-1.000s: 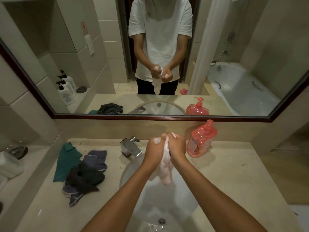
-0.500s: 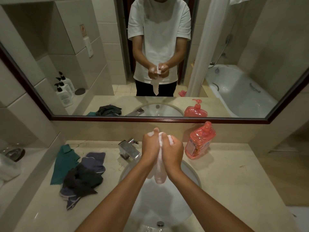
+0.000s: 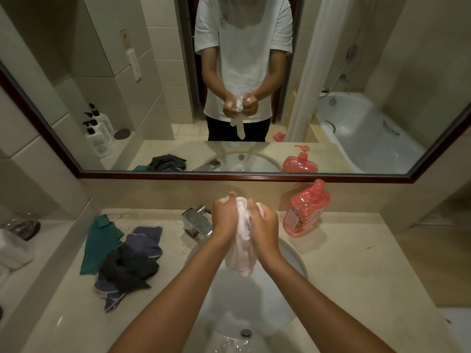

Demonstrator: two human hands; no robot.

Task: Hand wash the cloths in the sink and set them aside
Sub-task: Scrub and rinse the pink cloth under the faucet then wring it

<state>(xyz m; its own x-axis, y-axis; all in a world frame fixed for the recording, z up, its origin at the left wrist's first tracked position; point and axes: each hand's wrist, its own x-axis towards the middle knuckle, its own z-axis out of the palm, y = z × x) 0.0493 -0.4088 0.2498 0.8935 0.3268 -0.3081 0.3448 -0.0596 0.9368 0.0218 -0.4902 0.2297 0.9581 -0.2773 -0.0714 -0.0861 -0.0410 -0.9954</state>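
A soapy white cloth (image 3: 241,253) hangs between my two hands above the white sink (image 3: 297,263). My left hand (image 3: 225,220) grips its left side and my right hand (image 3: 263,224) grips its right side, fingers curled into the fabric near the top. The cloth's lower end dangles over the basin. On the counter to the left lie a green cloth (image 3: 98,242), a blue cloth (image 3: 146,238) and a dark grey cloth (image 3: 127,272), partly piled on each other.
A chrome tap (image 3: 196,221) stands behind the sink, left of my hands. A red soap bottle (image 3: 305,208) sits at the back right of the beige counter (image 3: 356,271). A mirror (image 3: 153,85) spans the wall. A side shelf (image 3: 17,250) at the left holds small items.
Both hands keep rubbing the white cloth. They have shifted slightly against each other, the left one now a little higher, and more cloth bunches between them.
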